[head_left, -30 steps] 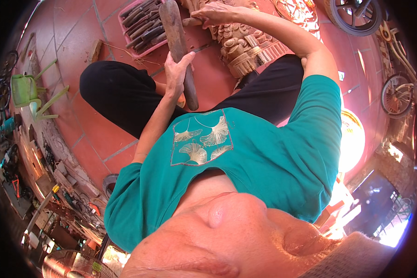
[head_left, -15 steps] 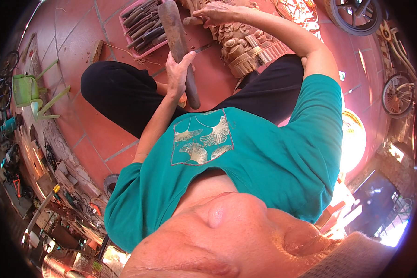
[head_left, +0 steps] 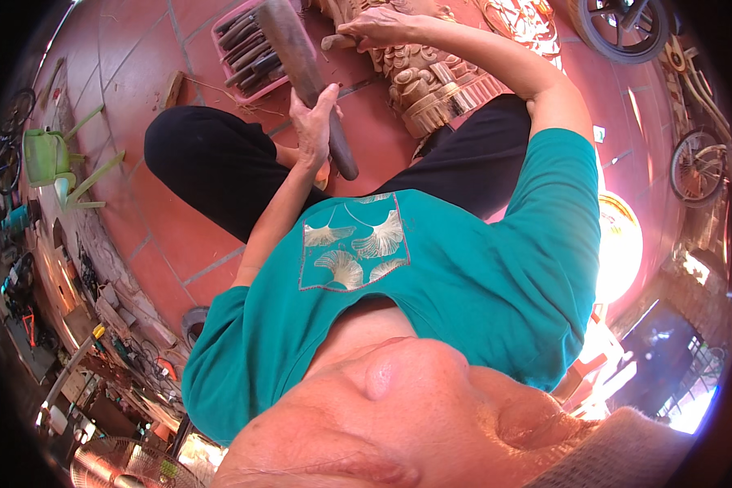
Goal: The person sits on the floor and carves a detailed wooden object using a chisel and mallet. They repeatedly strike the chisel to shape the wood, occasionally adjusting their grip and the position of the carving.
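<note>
My left hand [head_left: 311,126] is wrapped around the lower part of a long dark wooden mallet [head_left: 291,53]. The mallet slants, its thick end up and to the left, apart from the chisel. Closed around a chisel, my right hand [head_left: 380,28] rests over the carved wood; only the chisel's wooden handle end [head_left: 337,41] shows, pointing left toward the mallet, and its blade is hidden. Beneath and beside that hand lies a brown carved wooden piece [head_left: 439,88] with scrolls and ridged bands, between my bent legs and beyond.
A pink basket [head_left: 217,50] of dark-handled tools [head_left: 248,49] sits on the red tiled floor behind the mallet. A small wood block [head_left: 172,89] lies left of it. Farther left stands a green stool [head_left: 47,159]. A wheel [head_left: 622,24] is at the far right.
The mallet has swung a little: its thick end moved left, away from the chisel handle, and its lower end moved slightly right. My right hand has stayed nearly in place.
</note>
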The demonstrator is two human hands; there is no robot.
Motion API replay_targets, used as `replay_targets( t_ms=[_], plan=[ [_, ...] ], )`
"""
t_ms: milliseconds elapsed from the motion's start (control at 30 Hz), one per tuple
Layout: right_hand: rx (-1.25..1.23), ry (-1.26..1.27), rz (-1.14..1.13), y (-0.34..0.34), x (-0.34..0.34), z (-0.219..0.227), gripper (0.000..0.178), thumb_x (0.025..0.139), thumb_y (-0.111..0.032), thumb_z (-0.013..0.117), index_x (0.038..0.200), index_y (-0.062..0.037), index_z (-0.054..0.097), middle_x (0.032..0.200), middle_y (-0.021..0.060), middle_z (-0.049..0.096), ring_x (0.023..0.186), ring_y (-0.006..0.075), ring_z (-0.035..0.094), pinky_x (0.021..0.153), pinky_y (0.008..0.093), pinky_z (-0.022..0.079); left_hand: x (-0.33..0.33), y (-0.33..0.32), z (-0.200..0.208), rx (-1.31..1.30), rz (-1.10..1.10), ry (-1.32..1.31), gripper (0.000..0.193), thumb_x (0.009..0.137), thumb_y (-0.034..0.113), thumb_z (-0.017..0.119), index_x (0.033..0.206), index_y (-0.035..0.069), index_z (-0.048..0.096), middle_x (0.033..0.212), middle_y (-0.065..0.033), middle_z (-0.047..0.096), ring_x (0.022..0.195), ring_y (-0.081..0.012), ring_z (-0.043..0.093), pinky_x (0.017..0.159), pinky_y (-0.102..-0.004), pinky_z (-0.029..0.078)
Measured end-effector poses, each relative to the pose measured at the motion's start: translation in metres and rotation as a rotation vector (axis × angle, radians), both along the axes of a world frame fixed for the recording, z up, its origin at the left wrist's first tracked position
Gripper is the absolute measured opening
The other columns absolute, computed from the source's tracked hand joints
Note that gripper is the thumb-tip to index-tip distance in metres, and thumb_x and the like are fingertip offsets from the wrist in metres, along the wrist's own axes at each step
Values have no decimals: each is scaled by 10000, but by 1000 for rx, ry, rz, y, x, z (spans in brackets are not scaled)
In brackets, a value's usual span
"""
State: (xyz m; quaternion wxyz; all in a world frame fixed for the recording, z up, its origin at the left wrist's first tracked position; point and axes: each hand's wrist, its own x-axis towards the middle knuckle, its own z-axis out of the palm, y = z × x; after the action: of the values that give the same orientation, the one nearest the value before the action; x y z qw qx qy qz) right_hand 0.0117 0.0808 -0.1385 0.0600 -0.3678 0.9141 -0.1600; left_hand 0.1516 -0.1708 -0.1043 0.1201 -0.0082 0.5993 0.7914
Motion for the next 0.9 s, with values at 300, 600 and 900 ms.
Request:
replay_targets(
  t_ms=[300,600,900],
  plan=[
    [-39,-9,-23,1,17,27,516,814,-190,774,1279,-75,582,893,189,693,889,410,689,766,511,518,0,-1,3,18,-19,-84,278,927,161,746,1093,59,548,743,-12,589,575,-105,574,517,-261,471],
    [-91,30,15,6,13,17,422,847,-212,739,1215,-77,583,879,177,692,849,422,680,719,518,508,-3,-5,-3,-27,-183,-96,250,935,208,738,1027,73,549,749,-7,584,549,-111,587,464,-269,481],
    [35,-13,-13,4,24,38,429,852,-213,742,1235,-87,596,888,170,703,854,379,704,745,499,535,0,-10,3,-30,-189,-153,272,921,236,753,1022,93,545,751,-6,583,548,-119,591,440,-274,479]
  ],
)
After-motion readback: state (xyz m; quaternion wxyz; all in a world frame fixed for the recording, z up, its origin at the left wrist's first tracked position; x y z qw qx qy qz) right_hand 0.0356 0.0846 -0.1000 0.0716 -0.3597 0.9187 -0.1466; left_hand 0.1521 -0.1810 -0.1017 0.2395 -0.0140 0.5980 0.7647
